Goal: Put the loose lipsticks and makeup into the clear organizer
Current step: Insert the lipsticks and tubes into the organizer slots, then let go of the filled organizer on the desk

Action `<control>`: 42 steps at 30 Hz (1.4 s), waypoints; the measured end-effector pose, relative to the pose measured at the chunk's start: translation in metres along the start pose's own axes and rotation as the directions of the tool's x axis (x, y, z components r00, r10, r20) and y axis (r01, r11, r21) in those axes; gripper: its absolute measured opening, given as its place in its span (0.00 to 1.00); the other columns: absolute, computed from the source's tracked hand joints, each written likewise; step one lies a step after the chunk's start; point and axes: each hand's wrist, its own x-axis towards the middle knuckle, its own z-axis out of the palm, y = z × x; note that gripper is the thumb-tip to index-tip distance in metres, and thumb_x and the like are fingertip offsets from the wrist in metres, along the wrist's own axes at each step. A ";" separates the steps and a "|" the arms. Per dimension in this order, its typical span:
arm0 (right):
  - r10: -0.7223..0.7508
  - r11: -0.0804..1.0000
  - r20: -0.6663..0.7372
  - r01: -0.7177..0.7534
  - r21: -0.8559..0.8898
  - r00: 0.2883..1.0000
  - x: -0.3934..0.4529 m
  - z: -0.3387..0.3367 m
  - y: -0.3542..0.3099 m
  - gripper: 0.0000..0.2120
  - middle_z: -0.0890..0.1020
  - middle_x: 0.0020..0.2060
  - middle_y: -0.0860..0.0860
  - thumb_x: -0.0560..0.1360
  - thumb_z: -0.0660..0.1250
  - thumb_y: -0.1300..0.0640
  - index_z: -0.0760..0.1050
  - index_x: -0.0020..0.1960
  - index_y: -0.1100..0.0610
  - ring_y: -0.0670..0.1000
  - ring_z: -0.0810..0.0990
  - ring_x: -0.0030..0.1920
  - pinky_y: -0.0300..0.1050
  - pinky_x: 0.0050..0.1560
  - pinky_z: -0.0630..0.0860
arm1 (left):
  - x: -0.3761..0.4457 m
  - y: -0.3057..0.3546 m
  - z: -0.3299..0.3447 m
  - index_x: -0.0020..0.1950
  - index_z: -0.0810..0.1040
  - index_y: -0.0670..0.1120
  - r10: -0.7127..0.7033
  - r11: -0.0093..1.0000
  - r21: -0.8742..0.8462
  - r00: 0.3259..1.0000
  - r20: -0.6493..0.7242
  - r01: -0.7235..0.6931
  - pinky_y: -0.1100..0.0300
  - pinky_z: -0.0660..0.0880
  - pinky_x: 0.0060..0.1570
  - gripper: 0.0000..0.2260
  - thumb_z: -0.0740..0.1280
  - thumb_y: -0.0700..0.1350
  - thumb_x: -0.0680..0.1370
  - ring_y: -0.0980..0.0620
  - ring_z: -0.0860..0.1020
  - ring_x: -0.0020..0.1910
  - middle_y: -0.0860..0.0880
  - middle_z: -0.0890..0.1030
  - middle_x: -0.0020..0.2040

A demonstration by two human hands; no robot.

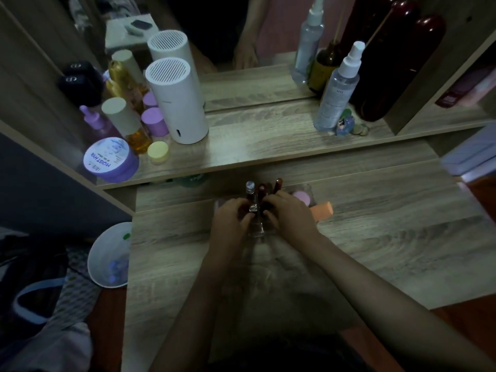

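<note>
Clear plastic is showing between my two hands: it is the clear organizer (pixel 256 229), sitting on the wooden table (pixel 375 237). My left hand (pixel 232 218) is curling around its left side, and my right hand (pixel 291 217) is curling around its right side. My fingers are bending in toward the middle, near a small shiny piece, but I cannot tell if they are pinching it or only touching the box.

Just past my fingertips, three lipsticks are standing up in the organizer. A lipstick with a clear cap (pixel 250 187) is poking up by my left hand. A dark red lipstick (pixel 261 190) is standing in the middle. A brown-red lipstick (pixel 278 185) is leaning by my right hand.

Behind my right hand, a round pink puff (pixel 302 197) is peeking out. An orange block (pixel 323 209) is lying just beside my right wrist, sticking out to the right.
</note>
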 end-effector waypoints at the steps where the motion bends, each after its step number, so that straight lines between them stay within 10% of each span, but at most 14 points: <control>1: -0.002 1.000 0.001 0.002 0.003 1.000 0.000 0.000 0.000 0.12 0.80 0.55 0.57 0.76 0.65 0.59 0.76 0.59 0.58 0.55 0.79 0.54 0.53 0.54 0.78 | 0.001 -0.001 -0.001 0.52 0.81 0.38 0.008 1.000 0.003 1.000 0.004 -0.008 0.54 0.76 0.51 0.11 0.71 0.35 0.71 0.44 0.81 0.46 0.39 0.84 0.49; 6: 0.000 1.000 -0.004 0.000 0.007 1.000 -0.004 0.001 0.000 0.13 0.80 0.54 0.56 0.75 0.66 0.58 0.74 0.60 0.56 0.56 0.79 0.53 0.55 0.51 0.79 | -0.001 -0.001 -0.002 0.53 0.81 0.38 0.007 1.000 0.009 1.000 0.008 -0.007 0.49 0.76 0.56 0.12 0.70 0.35 0.71 0.43 0.81 0.48 0.39 0.84 0.50; 14: -0.021 0.998 -0.140 0.029 0.057 0.990 -0.012 -0.018 0.006 0.14 0.83 0.51 0.53 0.73 0.69 0.56 0.77 0.58 0.55 0.53 0.80 0.50 0.48 0.49 0.77 | -0.011 -0.001 -0.008 0.55 0.80 0.40 0.000 1.000 -0.018 0.999 -0.037 -0.001 0.71 0.70 0.44 0.14 0.72 0.36 0.70 0.51 0.79 0.46 0.42 0.82 0.51; 18: 0.006 0.985 -0.342 0.053 0.163 0.940 -0.016 -0.045 0.026 0.05 0.84 0.39 0.54 0.73 0.71 0.57 0.80 0.47 0.58 0.50 0.79 0.37 0.42 0.37 0.74 | -0.024 -0.009 -0.023 0.56 0.78 0.38 -0.019 0.996 -0.087 0.984 -0.175 0.004 0.56 0.76 0.48 0.12 0.69 0.35 0.73 0.49 0.77 0.47 0.40 0.81 0.52; 22: 0.220 0.908 -0.474 -0.002 0.419 0.853 -0.019 -0.059 0.065 0.05 0.82 0.40 0.52 0.77 0.65 0.58 0.79 0.49 0.54 0.50 0.79 0.41 0.36 0.41 0.73 | -0.039 -0.022 -0.035 0.56 0.76 0.37 -0.164 0.978 -0.182 0.906 -0.390 0.099 0.65 0.71 0.46 0.09 0.63 0.38 0.78 0.45 0.77 0.50 0.38 0.79 0.52; 24: 0.400 0.773 -0.368 -0.092 0.628 0.840 -0.020 -0.054 0.083 0.08 0.83 0.47 0.56 0.79 0.60 0.55 0.77 0.53 0.51 0.50 0.79 0.47 0.39 0.50 0.75 | -0.043 -0.030 -0.035 0.63 0.73 0.39 -0.448 0.853 -0.424 0.846 -0.290 0.305 0.57 0.73 0.55 0.15 0.58 0.45 0.80 0.45 0.75 0.58 0.39 0.77 0.60; 26: 0.551 0.505 -0.097 -0.239 0.830 0.829 -0.020 -0.044 0.098 0.16 0.80 0.57 0.60 0.81 0.54 0.49 0.75 0.61 0.54 0.54 0.78 0.56 0.52 0.62 0.73 | -0.041 -0.035 -0.035 0.69 0.67 0.42 -0.654 0.521 -0.720 0.756 0.009 0.459 0.48 0.67 0.68 0.21 0.53 0.51 0.81 0.44 0.71 0.67 0.40 0.71 0.69; 29: 0.534 0.037 0.309 -0.387 0.921 0.787 -0.026 -0.029 0.109 0.31 0.75 0.65 0.58 0.79 0.45 0.39 0.67 0.69 0.59 0.56 0.70 0.68 0.52 0.68 0.65 | -0.040 -0.035 -0.034 0.70 0.66 0.43 -0.605 0.018 -0.887 0.712 0.358 0.461 0.54 0.65 0.69 0.24 0.49 0.57 0.80 0.47 0.69 0.68 0.41 0.67 0.72; 33: 0.396 -0.154 0.490 -0.470 0.869 0.777 -0.035 -0.018 0.110 0.40 0.64 0.73 0.57 0.75 0.41 0.31 0.60 0.73 0.61 0.53 0.62 0.73 0.47 0.68 0.63 | -0.048 -0.035 -0.030 0.75 0.54 0.42 -0.500 -0.037 -0.846 0.724 0.476 0.532 0.52 0.49 0.76 0.31 0.46 0.61 0.79 0.48 0.55 0.76 0.44 0.55 0.78; 42: 0.305 -0.138 0.561 -0.547 0.825 0.769 -0.034 -0.016 0.115 0.44 0.67 0.72 0.58 0.73 0.40 0.29 0.63 0.71 0.61 0.53 0.62 0.74 0.50 0.77 0.51 | -0.050 -0.041 -0.033 0.75 0.54 0.42 -0.404 -0.072 -0.834 0.748 0.526 0.548 0.51 0.47 0.77 0.34 0.45 0.64 0.77 0.48 0.57 0.76 0.44 0.58 0.77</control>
